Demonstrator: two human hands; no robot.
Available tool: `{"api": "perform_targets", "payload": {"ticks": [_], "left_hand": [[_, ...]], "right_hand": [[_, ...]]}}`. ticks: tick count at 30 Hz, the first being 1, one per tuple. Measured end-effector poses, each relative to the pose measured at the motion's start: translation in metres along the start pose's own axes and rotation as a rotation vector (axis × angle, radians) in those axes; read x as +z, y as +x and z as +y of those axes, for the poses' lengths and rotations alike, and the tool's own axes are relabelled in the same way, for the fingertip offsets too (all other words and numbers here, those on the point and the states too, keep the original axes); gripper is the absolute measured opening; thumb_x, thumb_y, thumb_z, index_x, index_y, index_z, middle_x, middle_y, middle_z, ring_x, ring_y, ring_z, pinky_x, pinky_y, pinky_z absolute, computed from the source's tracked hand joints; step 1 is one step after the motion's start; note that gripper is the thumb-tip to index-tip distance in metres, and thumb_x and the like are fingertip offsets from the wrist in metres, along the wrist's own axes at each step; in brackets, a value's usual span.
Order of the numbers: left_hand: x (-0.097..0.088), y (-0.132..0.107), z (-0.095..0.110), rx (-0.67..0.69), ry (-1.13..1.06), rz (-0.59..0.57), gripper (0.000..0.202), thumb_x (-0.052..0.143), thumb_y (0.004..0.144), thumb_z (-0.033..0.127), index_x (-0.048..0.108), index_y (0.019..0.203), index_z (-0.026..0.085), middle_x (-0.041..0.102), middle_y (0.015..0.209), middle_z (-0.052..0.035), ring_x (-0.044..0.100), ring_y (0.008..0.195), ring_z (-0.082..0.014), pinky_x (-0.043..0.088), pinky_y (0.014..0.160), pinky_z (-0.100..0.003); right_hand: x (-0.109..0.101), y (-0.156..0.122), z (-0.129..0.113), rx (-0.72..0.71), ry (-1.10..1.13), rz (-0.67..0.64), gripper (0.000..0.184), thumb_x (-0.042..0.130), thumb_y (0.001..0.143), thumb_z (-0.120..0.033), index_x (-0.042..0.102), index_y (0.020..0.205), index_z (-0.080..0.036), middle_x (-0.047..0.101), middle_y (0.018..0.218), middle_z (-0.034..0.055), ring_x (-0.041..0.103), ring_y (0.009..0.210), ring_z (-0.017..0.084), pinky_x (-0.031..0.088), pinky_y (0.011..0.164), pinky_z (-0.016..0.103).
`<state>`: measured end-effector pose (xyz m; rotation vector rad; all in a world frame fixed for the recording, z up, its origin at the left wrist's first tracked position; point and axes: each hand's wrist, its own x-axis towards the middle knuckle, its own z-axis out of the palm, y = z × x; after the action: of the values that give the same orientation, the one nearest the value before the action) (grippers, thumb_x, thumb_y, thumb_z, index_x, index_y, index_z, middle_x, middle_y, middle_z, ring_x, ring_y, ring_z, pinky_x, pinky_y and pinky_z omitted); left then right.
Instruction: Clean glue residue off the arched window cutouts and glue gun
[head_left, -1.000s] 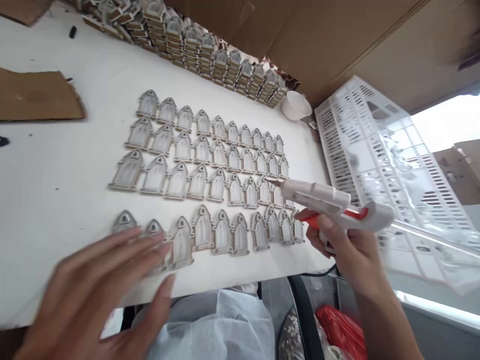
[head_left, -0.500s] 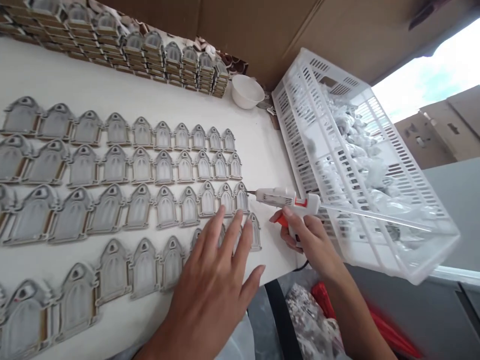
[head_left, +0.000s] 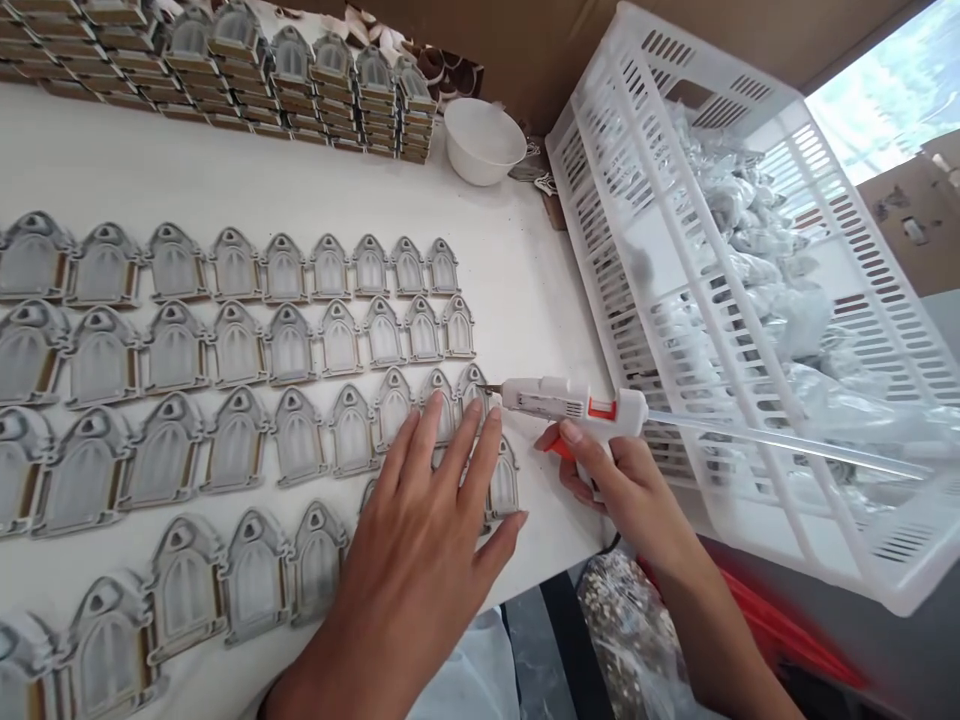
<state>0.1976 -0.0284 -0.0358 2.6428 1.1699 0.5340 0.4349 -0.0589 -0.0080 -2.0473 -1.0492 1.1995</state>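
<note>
Several rows of grey arch-shaped window cutouts (head_left: 240,340) lie flat on a white table (head_left: 517,290). My left hand (head_left: 431,540) rests open, fingers stretched flat over the right end of the two nearest rows. My right hand (head_left: 622,485) grips a white glue gun (head_left: 577,405) with an orange trigger. Its nozzle points left and sits at the rightmost arch piece (head_left: 474,385) of the third row, just past my left fingertips. A clear glue stick (head_left: 780,440) juts out of the gun's back to the right.
Stacks of the same arch pieces (head_left: 300,70) line the table's far edge, with a white bowl (head_left: 484,140) beside them. A white slotted crate (head_left: 720,250) of plastic-wrapped items stands at the right. Brown cardboard (head_left: 525,40) rises behind. Bags (head_left: 622,640) lie below the table edge.
My left hand slid from the left end of the near row to the right end and laid flat. The glue gun's nozzle came down to the third row's last piece. The view swung right.
</note>
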Motion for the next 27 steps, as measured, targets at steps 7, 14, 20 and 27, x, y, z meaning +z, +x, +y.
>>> {"api": "perform_targets", "payload": {"ticks": [7,14,20,27], "left_hand": [[0.003,-0.003,-0.001,-0.004,-0.004,0.013,0.065,0.047,0.123,0.053,0.058,0.171,0.011,0.070,0.175,-0.0101,0.061,0.163,-0.0469,0.061,0.125,-0.063],[0.003,-0.003,0.005,-0.055,-0.025,0.049,0.062,0.041,0.125,0.051,0.061,0.170,0.012,0.070,0.175,-0.0071,0.060,0.163,-0.0423,0.054,0.129,-0.060],[0.007,-0.002,0.007,-0.075,-0.038,0.087,0.062,0.037,0.125,0.047,0.067,0.166,0.010,0.072,0.173,-0.0098,0.063,0.161,-0.0422,0.051,0.132,-0.061],[0.011,-0.003,0.009,-0.123,-0.107,0.051,0.065,0.060,0.119,0.055,0.067,0.168,0.013,0.068,0.177,-0.0110,0.064,0.162,-0.0407,0.050,0.137,-0.058]], "right_hand": [[0.003,-0.003,-0.001,0.000,-0.057,0.053,0.083,0.066,0.097,-0.099,0.081,0.091,-0.019,0.050,0.061,-0.0032,0.042,0.057,0.015,0.034,0.056,0.031],[0.003,-0.009,-0.008,0.008,-0.161,0.105,0.082,0.065,0.099,-0.099,0.070,0.075,-0.021,0.052,0.059,-0.0012,0.044,0.058,0.015,0.031,0.058,0.032],[0.000,-0.011,-0.020,0.043,-0.240,0.106,0.082,0.061,0.101,-0.099,0.073,0.080,-0.020,0.052,0.060,-0.0021,0.044,0.058,0.015,0.033,0.060,0.032],[-0.013,-0.019,-0.057,0.049,-0.552,0.117,0.084,0.057,0.101,-0.100,0.054,0.065,-0.025,0.039,0.061,-0.0034,0.035,0.060,0.015,0.028,0.056,0.033]]}}
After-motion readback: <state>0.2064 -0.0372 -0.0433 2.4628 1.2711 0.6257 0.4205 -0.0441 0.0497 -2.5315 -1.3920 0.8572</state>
